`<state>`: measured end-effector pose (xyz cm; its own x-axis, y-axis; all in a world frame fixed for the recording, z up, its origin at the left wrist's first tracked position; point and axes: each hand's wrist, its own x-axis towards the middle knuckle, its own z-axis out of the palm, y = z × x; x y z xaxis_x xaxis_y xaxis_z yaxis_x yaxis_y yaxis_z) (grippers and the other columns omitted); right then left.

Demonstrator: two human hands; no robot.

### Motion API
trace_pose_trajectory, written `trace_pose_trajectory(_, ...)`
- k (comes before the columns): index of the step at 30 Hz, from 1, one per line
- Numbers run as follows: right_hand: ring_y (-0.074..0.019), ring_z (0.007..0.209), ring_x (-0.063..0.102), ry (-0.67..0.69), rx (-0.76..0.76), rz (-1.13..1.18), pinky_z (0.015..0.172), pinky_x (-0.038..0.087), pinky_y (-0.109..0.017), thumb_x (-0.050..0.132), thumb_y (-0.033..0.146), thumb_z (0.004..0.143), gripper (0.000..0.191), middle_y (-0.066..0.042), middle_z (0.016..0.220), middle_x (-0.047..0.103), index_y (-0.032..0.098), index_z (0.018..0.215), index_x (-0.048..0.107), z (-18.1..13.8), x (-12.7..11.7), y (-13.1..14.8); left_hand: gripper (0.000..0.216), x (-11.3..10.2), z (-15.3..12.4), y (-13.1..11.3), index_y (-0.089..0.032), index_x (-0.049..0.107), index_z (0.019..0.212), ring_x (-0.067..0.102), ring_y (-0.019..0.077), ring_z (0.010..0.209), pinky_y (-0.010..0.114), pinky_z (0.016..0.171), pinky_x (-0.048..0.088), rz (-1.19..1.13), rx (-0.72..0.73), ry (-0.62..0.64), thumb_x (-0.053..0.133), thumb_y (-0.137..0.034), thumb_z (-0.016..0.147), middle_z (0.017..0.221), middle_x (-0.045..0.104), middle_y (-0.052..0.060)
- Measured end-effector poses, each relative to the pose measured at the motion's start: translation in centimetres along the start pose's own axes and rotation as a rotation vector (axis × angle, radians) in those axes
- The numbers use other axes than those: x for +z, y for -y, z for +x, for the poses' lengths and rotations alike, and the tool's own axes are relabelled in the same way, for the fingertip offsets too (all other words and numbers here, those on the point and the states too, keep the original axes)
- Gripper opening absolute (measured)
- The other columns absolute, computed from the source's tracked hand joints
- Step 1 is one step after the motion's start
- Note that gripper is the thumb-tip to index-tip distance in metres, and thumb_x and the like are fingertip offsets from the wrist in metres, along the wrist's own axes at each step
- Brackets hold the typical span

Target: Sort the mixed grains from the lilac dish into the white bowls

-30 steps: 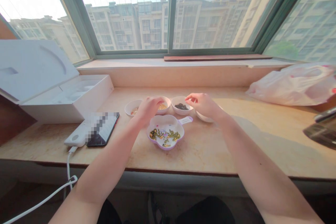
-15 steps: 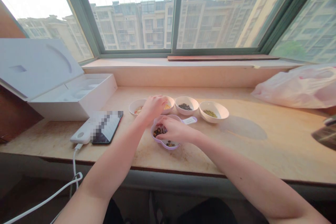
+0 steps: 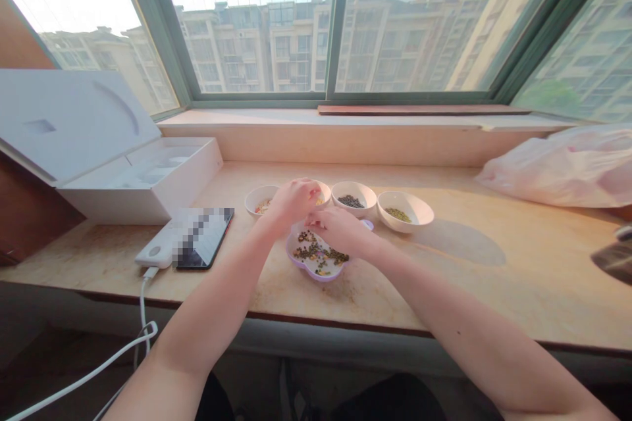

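My left hand [image 3: 296, 199] is over the second white bowl [image 3: 326, 191], its fingers curled together, covering much of the yellow grains [image 3: 320, 200] inside. My right hand [image 3: 340, 229] hovers at the far side of a lilac, lobed dish [image 3: 320, 277], close to my left fingers. Its fingertips are drawn together; whatever they hold is too small to make out. Mixed dark, green and yellow beans [image 3: 316, 253] lie scattered in the dish. The dish's handle [image 3: 368, 225] pokes out behind my right hand.
Along the back stand white bowls with pale and reddish pieces [image 3: 263, 206], black beans [image 3: 350, 201] and green beans [image 3: 397, 214]. Left are a phone [image 3: 210, 243], a cabled white power bank [image 3: 154, 252] and an open white box [image 3: 187, 174]. A plastic bag [image 3: 557, 171] lies right.
My right hand has lifted out of the dish's beans and moved away from me, toward my left hand. More of the beans show. The left hand stays over the second bowl.
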<state>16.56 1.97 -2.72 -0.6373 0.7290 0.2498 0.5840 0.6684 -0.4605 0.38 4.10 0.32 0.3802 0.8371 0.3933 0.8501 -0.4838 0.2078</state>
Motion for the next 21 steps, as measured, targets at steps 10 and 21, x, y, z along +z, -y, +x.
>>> trace_pose_trajectory(10,-0.0253,0.090,0.068,0.026,0.288,-0.190,0.069,0.041,-0.033,0.065,0.035,0.092,0.016,-0.009,0.100,0.077,0.021,0.094,0.072,-2.1,-3.6,-1.3,0.029,-2.3,-2.2,0.2,-0.019,0.073,0.069,0.059,0.0181,0.061,0.029,0.058,0.037,0.115,-0.101,0.375,0.061,-0.036,0.089,0.068,0.068,0.006)
trace_pose_trajectory(21,-0.0219,0.087,0.069,0.151,0.272,-0.058,0.072,0.043,-0.030,0.046,0.022,0.098,0.036,-0.008,0.099,0.080,0.018,0.097,0.082,-1.8,-3.2,-1.1,0.024,-2.6,-2.3,-0.6,-0.015,0.078,0.090,0.068,0.0236,0.078,0.029,0.065,0.045,0.174,-0.176,0.450,0.055,-0.023,0.091,0.085,0.074,0.013)
